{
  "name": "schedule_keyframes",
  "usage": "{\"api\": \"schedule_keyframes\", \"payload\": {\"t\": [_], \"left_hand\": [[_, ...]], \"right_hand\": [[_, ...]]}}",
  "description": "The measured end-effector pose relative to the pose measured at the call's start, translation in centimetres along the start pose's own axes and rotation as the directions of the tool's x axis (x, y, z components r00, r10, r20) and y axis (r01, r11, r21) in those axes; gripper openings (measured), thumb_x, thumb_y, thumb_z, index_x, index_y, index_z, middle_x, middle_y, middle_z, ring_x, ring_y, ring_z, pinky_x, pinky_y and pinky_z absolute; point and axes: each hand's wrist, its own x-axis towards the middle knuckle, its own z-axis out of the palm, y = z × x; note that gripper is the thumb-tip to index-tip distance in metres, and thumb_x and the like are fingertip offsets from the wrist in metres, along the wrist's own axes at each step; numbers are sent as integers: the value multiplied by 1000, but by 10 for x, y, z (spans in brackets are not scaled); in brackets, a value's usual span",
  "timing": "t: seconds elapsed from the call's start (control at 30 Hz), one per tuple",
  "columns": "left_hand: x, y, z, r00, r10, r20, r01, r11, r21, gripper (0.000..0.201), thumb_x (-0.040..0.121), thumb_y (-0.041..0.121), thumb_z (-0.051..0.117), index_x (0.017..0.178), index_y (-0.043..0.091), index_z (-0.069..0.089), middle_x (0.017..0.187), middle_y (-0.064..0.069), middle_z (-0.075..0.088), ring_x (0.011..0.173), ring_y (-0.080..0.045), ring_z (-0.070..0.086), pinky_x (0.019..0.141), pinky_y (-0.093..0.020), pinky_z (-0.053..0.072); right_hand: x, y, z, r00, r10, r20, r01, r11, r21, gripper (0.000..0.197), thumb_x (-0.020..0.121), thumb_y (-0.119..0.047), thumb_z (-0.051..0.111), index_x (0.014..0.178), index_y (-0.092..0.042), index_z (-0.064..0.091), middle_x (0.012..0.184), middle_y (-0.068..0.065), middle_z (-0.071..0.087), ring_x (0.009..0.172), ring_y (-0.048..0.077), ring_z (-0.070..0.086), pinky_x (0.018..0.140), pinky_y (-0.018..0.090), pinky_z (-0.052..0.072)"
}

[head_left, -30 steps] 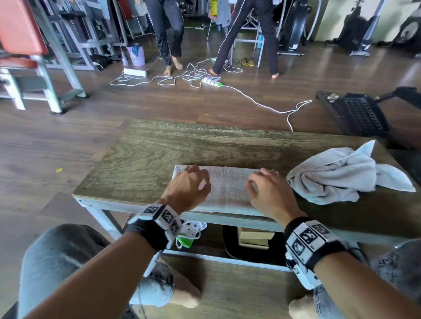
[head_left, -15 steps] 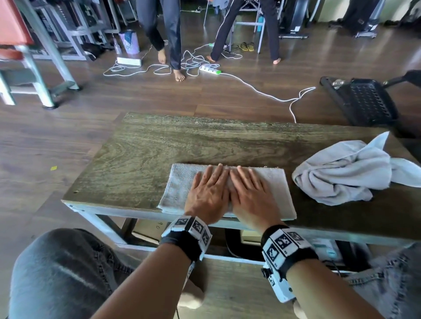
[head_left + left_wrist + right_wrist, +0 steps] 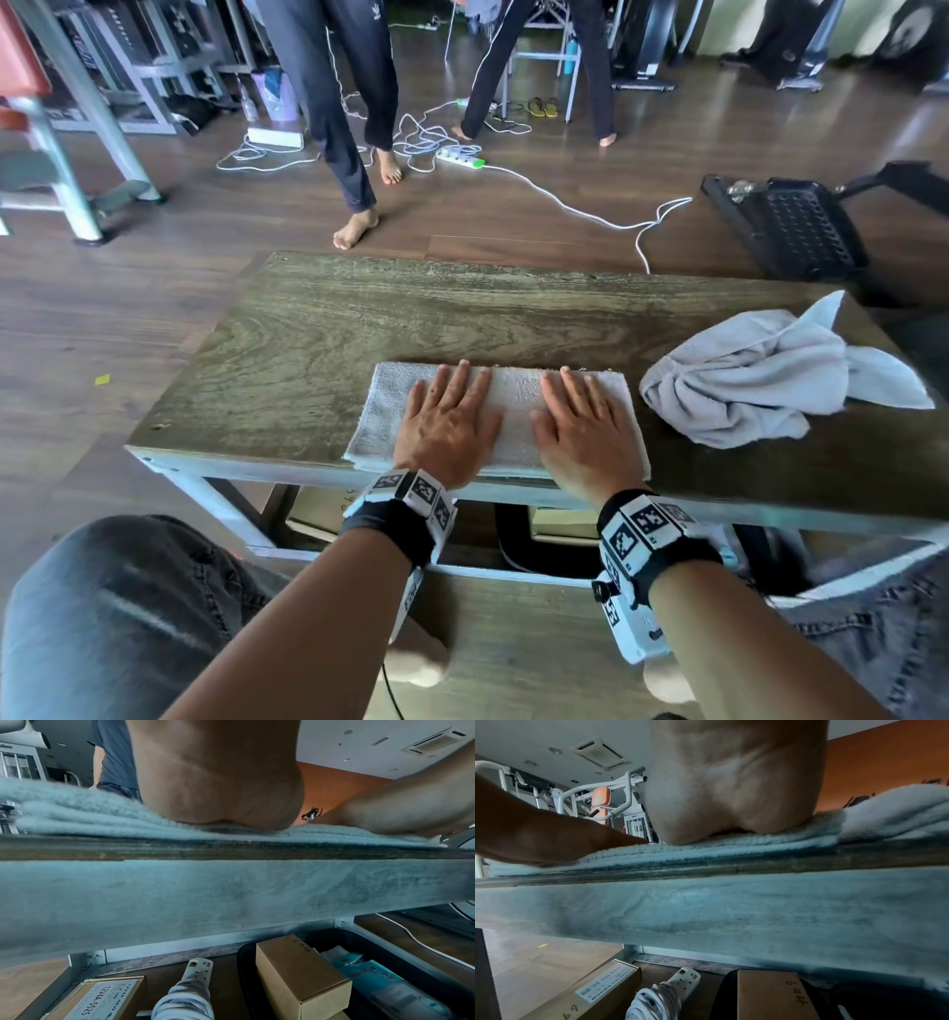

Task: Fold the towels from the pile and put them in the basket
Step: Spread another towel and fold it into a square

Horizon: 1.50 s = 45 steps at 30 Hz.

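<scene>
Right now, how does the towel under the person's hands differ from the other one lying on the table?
The folded towel lies flat in a neat rectangle with stacked layers; the crumpled towel is a loose, bunched heap with a corner sticking up. The folded towel sits at the table's near edge, with the left hand and right hand pressed flat on it; the crumpled towel lies to its right, untouched. Both look like pale grey terry cloth.

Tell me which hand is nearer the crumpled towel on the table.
Right. The right hand lies flat on the folded towel, beside the crumpled towel but apart from it; the left hand presses farther away.
</scene>
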Motion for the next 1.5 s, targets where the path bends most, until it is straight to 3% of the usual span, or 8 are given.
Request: {"api": "schedule_keyframes", "payload": {"t": [0.83, 0.93, 1.0, 1.07, 1.13, 1.23, 1.37, 1.5], "left_hand": [[-30, -59, -9, 983, -181, -42, 175, 978, -114, 79, 93, 71, 12, 157, 28, -4, 165, 6, -8, 152, -20, -7, 124, -39, 0], [-29, -58, -8, 979, -200, -47, 195, 976, -98, 79, 93, 70, 10, 157, 26, -5, 165, 4, -9, 152, -22, -6, 124, -39, 0], [-28, -57, -7, 978, -207, -35, 203, 975, -87, 79, 93, 70, 10, 157, 26, -6, 165, 4, -10, 152, -22, -7, 124, -39, -1], [-27, -56, -8, 977, -213, -30, 210, 974, -82, 80, 93, 70, 9, 157, 25, -6, 165, 3, -10, 152, -22, -6, 124, -41, 0], [-28, -53, -10, 969, -243, -34, 240, 968, -67, 81, 92, 72, 9, 157, 25, -6, 165, 2, -10, 152, -24, -5, 123, -46, 1], [-33, -42, -12, 943, -329, -44, 327, 944, -37, 83, 92, 71, 9, 157, 20, -1, 166, -1, -3, 152, -31, 1, 122, -53, 1], [-49, -18, -26, 929, -348, -122, 365, 917, 163, 89, 90, 71, 25, 146, 2, 29, 151, -18, 31, 137, -38, 29, 117, -53, 15], [-59, -15, -34, 940, -259, -223, 281, 957, 75, 57, 82, 57, 42, 114, 13, 59, 128, -12, 47, 116, -28, 39, 101, -45, 35]], "right_hand": [[-11, 36, -11, 983, 158, 92, -169, 977, 128, 59, 104, -47, 12, 160, -32, 0, 167, -12, -9, 155, 17, -3, 124, 45, 2], [-5, 32, -23, 987, 140, 74, -152, 968, 201, 56, 103, -42, 32, 155, -23, 23, 165, -4, 16, 151, 24, 14, 122, 48, 15], [-13, 26, -30, 982, 64, -180, -32, 984, 177, 39, 98, -34, 48, 131, -14, 53, 137, 9, 51, 130, 31, 41, 109, 44, 35], [-29, 15, -36, 936, -50, -349, 108, 983, 148, 14, 94, -28, 52, 92, -16, 61, 93, 2, 62, 93, 24, 58, 78, 32, 45], [-43, 5, -34, 965, -103, -241, 146, 975, 169, 23, 94, -31, 48, 75, -18, 55, 70, -6, 58, 67, 16, 58, 53, 27, 38], [-49, 0, -27, 979, -99, -177, 128, 979, 156, 24, 92, -31, 47, 73, -18, 51, 63, -4, 54, 60, 17, 55, 45, 29, 33], [-36, 8, -23, 976, -95, -197, 138, 965, 221, 6, 91, -23, 53, 93, -18, 57, 93, 0, 62, 87, 25, 62, 63, 33, 47], [-31, 18, -23, 996, -86, 10, 79, 952, 295, 60, 94, -21, 57, 150, -14, 35, 151, 7, 41, 139, 25, 39, 114, 35, 33]]}}
